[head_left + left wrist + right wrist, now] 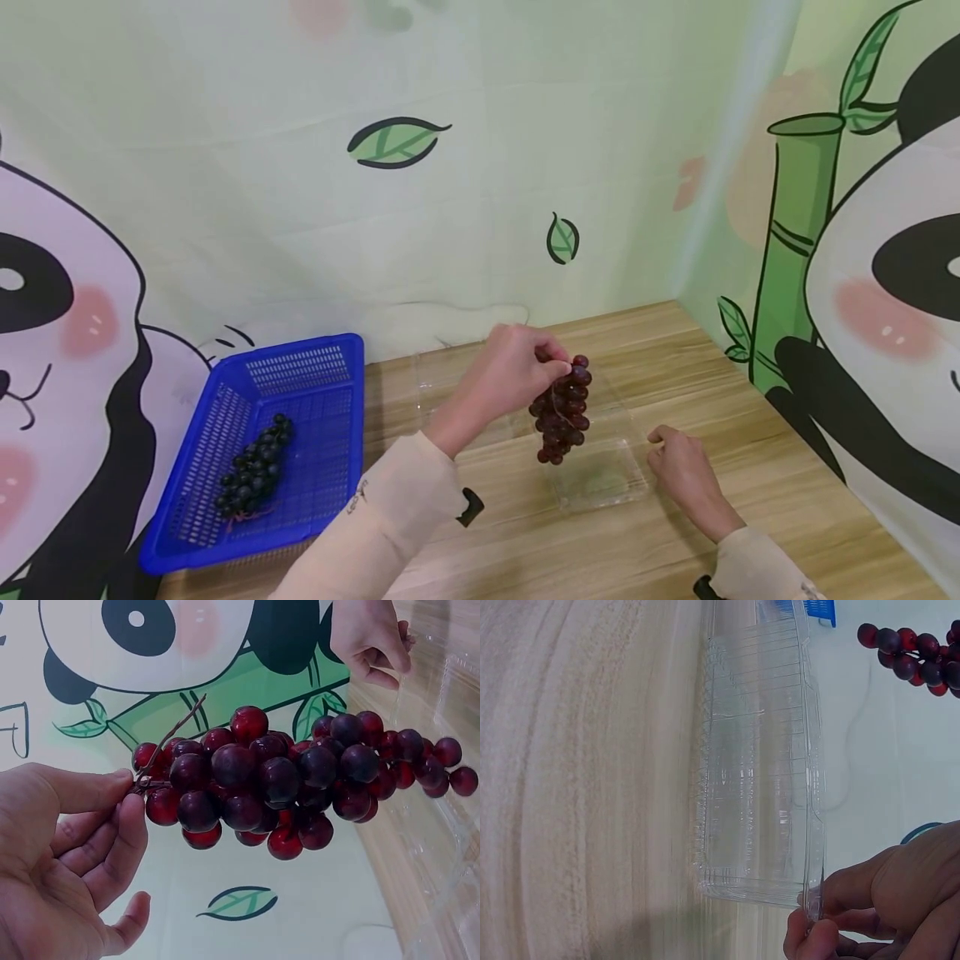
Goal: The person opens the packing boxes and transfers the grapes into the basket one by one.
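Observation:
A bunch of dark red grapes (562, 408) hangs from my left hand (508, 368), whose thumb and fingers pinch its brown stem (155, 759). Below the bunch, a clear plastic container (600, 477) rests on the wooden table. My right hand (684, 468) is at the container's right side. In the right wrist view, thumb and fingertips pinch the container's rim at one corner, while the grapes show apart from it at the upper right. The clear plastic makes the container's full outline hard to follow in the head view.
A blue plastic basket (351, 433) stands at the left of the table (517, 542), with a bunch of dark grapes (255, 471) inside. More clear plastic (450, 387) lies behind my left forearm. Panda-print cloth walls (465, 225) close off the back and right sides.

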`<action>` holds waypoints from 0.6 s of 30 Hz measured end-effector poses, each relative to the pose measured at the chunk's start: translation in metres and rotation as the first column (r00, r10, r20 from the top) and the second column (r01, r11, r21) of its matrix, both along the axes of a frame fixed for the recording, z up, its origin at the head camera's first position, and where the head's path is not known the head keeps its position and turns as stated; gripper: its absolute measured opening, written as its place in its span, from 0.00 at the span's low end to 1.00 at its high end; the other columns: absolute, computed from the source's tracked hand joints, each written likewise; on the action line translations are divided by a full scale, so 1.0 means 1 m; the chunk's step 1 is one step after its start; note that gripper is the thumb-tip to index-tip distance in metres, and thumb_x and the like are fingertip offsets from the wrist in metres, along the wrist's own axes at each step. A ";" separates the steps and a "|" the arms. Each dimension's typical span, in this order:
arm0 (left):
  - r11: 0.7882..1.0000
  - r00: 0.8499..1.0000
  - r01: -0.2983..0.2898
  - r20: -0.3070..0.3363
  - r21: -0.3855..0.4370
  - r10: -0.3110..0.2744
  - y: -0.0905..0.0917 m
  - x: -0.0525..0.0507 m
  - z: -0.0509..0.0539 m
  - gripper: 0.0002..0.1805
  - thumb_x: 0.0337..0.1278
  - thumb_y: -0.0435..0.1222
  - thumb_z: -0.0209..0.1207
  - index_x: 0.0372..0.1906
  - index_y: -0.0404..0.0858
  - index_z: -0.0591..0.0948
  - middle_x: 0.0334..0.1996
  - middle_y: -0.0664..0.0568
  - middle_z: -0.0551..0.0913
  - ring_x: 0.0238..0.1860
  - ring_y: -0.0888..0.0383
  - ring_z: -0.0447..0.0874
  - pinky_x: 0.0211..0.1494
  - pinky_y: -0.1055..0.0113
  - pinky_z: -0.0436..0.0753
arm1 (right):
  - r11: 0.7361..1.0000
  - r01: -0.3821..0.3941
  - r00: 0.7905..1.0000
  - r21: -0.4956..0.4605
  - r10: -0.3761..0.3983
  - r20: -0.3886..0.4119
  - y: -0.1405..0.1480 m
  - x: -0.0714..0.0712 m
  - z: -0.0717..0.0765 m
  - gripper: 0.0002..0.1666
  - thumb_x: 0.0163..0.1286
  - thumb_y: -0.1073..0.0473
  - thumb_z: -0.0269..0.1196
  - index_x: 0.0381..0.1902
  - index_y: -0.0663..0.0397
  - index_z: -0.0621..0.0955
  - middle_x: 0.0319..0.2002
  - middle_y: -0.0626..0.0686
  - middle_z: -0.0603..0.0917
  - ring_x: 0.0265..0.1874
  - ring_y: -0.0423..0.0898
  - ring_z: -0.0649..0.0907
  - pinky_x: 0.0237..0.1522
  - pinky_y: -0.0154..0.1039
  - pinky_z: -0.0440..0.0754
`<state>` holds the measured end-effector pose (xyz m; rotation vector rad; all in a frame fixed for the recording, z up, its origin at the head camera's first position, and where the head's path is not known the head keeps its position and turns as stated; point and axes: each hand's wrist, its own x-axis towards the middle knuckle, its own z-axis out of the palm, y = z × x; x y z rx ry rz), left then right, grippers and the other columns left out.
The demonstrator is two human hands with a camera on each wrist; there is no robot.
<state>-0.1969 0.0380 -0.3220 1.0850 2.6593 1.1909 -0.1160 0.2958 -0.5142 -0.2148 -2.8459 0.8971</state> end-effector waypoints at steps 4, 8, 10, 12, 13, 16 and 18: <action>1.000 1.000 -0.014 -0.002 0.014 0.014 -0.006 -0.002 0.002 0.04 0.63 0.32 0.70 0.32 0.39 0.90 0.26 0.56 0.88 0.24 0.67 0.81 0.28 0.74 0.79 | 1.000 0.003 1.000 -0.003 -0.003 0.014 -0.001 0.000 0.001 0.14 0.62 0.74 0.58 0.45 0.76 0.81 0.26 0.59 0.84 0.20 0.45 0.75 0.22 0.41 0.75; 0.999 1.000 -0.030 -0.005 0.014 0.030 -0.012 -0.002 0.002 0.04 0.62 0.32 0.70 0.31 0.39 0.90 0.26 0.55 0.88 0.25 0.66 0.81 0.28 0.74 0.80 | 1.000 0.001 1.000 0.006 -0.001 0.012 0.000 0.001 0.001 0.13 0.63 0.74 0.59 0.45 0.76 0.81 0.27 0.60 0.85 0.21 0.46 0.77 0.23 0.43 0.77; 0.999 0.999 -0.043 -0.004 0.008 0.043 -0.016 -0.003 0.003 0.04 0.62 0.33 0.70 0.31 0.39 0.90 0.27 0.55 0.88 0.25 0.66 0.81 0.29 0.73 0.80 | 1.000 0.000 1.000 0.011 0.000 0.008 0.000 0.000 0.001 0.13 0.63 0.74 0.59 0.45 0.76 0.81 0.28 0.61 0.85 0.22 0.47 0.78 0.25 0.44 0.79; 0.998 0.998 -0.055 0.003 0.004 0.055 -0.019 -0.003 0.002 0.04 0.62 0.33 0.70 0.31 0.39 0.90 0.27 0.55 0.88 0.25 0.66 0.82 0.29 0.73 0.80 | 1.000 0.000 1.000 0.015 0.000 0.006 0.000 0.000 0.000 0.13 0.62 0.74 0.59 0.45 0.76 0.82 0.29 0.62 0.86 0.23 0.47 0.79 0.26 0.45 0.80; 0.998 0.998 -0.061 0.004 0.002 0.061 -0.021 -0.003 0.002 0.04 0.63 0.33 0.70 0.32 0.39 0.90 0.27 0.55 0.88 0.25 0.65 0.82 0.29 0.72 0.80 | 1.000 0.001 1.000 0.014 -0.001 0.009 0.000 0.000 0.000 0.13 0.63 0.74 0.59 0.45 0.76 0.82 0.30 0.63 0.86 0.23 0.48 0.79 0.26 0.45 0.80; 0.997 0.997 -0.075 0.008 -0.003 0.075 -0.026 -0.004 0.002 0.04 0.63 0.33 0.70 0.32 0.39 0.90 0.28 0.55 0.88 0.26 0.65 0.82 0.29 0.72 0.81 | 1.000 0.005 1.000 0.010 -0.005 0.020 0.000 0.000 0.001 0.14 0.63 0.74 0.58 0.45 0.76 0.81 0.31 0.63 0.86 0.24 0.48 0.79 0.26 0.44 0.79; 0.997 0.997 -0.081 0.007 -0.003 0.081 -0.030 -0.005 0.002 0.03 0.63 0.33 0.70 0.33 0.39 0.90 0.28 0.55 0.88 0.26 0.64 0.82 0.29 0.72 0.81 | 1.000 0.007 1.000 0.007 -0.007 0.028 0.000 0.000 0.001 0.14 0.63 0.74 0.58 0.46 0.76 0.81 0.31 0.64 0.86 0.24 0.48 0.79 0.26 0.44 0.79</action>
